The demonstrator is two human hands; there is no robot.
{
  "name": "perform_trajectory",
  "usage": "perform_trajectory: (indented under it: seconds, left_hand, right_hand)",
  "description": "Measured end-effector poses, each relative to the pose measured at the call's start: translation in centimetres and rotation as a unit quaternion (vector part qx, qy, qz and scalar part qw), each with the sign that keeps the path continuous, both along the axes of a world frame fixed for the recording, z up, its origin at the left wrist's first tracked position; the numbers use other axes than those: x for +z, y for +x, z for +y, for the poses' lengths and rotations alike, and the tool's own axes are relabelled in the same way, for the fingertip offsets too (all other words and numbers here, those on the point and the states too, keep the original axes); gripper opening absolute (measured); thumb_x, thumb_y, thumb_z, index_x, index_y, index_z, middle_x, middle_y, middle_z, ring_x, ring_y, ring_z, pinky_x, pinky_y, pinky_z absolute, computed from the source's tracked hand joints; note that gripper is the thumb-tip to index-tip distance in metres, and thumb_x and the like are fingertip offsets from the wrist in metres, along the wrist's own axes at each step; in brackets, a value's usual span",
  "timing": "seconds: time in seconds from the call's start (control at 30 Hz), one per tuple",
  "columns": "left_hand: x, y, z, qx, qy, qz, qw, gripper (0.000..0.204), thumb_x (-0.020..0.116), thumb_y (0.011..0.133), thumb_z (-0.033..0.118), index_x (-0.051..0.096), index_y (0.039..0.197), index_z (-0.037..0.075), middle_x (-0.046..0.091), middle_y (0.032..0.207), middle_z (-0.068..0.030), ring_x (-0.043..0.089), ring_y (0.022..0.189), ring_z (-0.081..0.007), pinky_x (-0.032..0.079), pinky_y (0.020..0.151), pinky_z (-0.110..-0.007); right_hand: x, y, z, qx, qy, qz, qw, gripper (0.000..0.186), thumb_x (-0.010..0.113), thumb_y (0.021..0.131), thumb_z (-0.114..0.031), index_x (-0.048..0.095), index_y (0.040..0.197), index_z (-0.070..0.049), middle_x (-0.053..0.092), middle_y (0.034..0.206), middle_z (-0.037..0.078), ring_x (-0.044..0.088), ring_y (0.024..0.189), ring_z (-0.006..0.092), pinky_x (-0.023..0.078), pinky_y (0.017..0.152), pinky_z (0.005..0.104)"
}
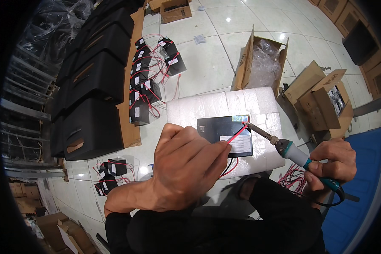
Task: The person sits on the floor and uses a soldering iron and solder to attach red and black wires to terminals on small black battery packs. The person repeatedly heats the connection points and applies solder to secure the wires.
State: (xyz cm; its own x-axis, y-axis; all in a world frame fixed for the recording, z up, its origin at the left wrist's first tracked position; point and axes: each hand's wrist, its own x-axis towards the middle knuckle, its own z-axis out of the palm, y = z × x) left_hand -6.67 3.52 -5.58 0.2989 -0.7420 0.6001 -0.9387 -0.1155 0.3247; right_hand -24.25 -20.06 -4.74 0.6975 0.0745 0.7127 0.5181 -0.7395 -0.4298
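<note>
A black battery (pixel 209 127) with pale labels lies on a white foam block (pixel 182 111). My left hand (pixel 186 165) is pinched on a red wire (pixel 238 132) that reaches the battery's upper right terminal. My right hand (pixel 328 163) grips a soldering iron (pixel 294 154) with a grey-and-teal handle; its tip meets the wire's end at that terminal, and whether they touch exactly is too small to tell. Another red wire and a black wire hang below the battery near my left fingers.
Wired black batteries (pixel 137 112) stand left, more (pixel 116 167) at lower left. Black cases (pixel 97 122) line the left. Open cartons (pixel 245 63) (pixel 315 110) stand behind and right. A blue panel (pixel 366 182) is at right, with loose red wires (pixel 292 178) near the foam.
</note>
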Motion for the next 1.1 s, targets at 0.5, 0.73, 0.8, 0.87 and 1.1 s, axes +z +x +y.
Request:
perform_trajectory:
  seconds: [0.5,0.73,0.8,0.87,1.1]
  left_hand:
    - [-0.03,-0.09,-0.02,-0.009,0.01,-0.002,1.0,0.02,0.082,0.064,0.0,0.073,0.081,0.006,0.058,0.062,0.0013,0.05,0.057,-0.0145,0.035,0.063,-0.031]
    - [-0.19,-0.27,-0.21,-0.011,0.016,0.004,1.0,0.019,0.081,0.065,0.001,0.072,0.081,0.005,0.056,0.06,0.0011,0.049,0.057,-0.015,0.035,0.062,-0.032]
    - [-0.2,-0.3,-0.28,-0.014,0.012,0.009,1.0,0.018,0.081,0.065,0.001,0.072,0.08,0.005,0.055,0.06,0.0011,0.049,0.056,-0.015,0.035,0.062,-0.031]
    - [-0.26,-0.33,-0.4,-0.018,0.006,0.013,1.0,0.018,0.081,0.065,0.001,0.072,0.08,0.005,0.054,0.059,0.0011,0.048,0.056,-0.015,0.035,0.062,-0.031]
    - [-0.48,-0.3,-0.36,-0.006,0.012,0.014,1.0,0.017,0.081,0.065,0.001,0.07,0.077,0.005,0.052,0.058,0.001,0.046,0.054,-0.0152,0.034,0.061,-0.032]
  right_hand:
    - [0.58,0.09,-0.16,0.022,-0.004,0.017,1.0,0.021,0.076,0.069,-0.016,0.059,0.075,-0.006,0.057,0.056,0.008,0.056,0.041,0.0146,0.039,0.036,0.0229]
    - [0.52,0.07,-0.25,0.023,0.002,0.02,1.0,0.021,0.076,0.069,-0.016,0.059,0.075,-0.006,0.057,0.056,0.008,0.057,0.041,0.0149,0.04,0.036,0.023]
    - [0.46,0.09,-0.23,0.022,-0.002,0.014,1.0,0.021,0.076,0.069,-0.016,0.059,0.075,-0.006,0.057,0.056,0.008,0.057,0.041,0.0149,0.04,0.036,0.023]
    - [0.41,0.12,-0.25,0.024,-0.002,0.011,1.0,0.021,0.076,0.069,-0.016,0.059,0.075,-0.006,0.057,0.056,0.008,0.057,0.041,0.0149,0.04,0.036,0.023]
    - [0.39,0.05,-0.44,0.008,-0.002,0.008,1.0,0.021,0.076,0.07,-0.017,0.059,0.074,-0.005,0.057,0.056,0.008,0.056,0.04,0.0146,0.041,0.036,0.0229]
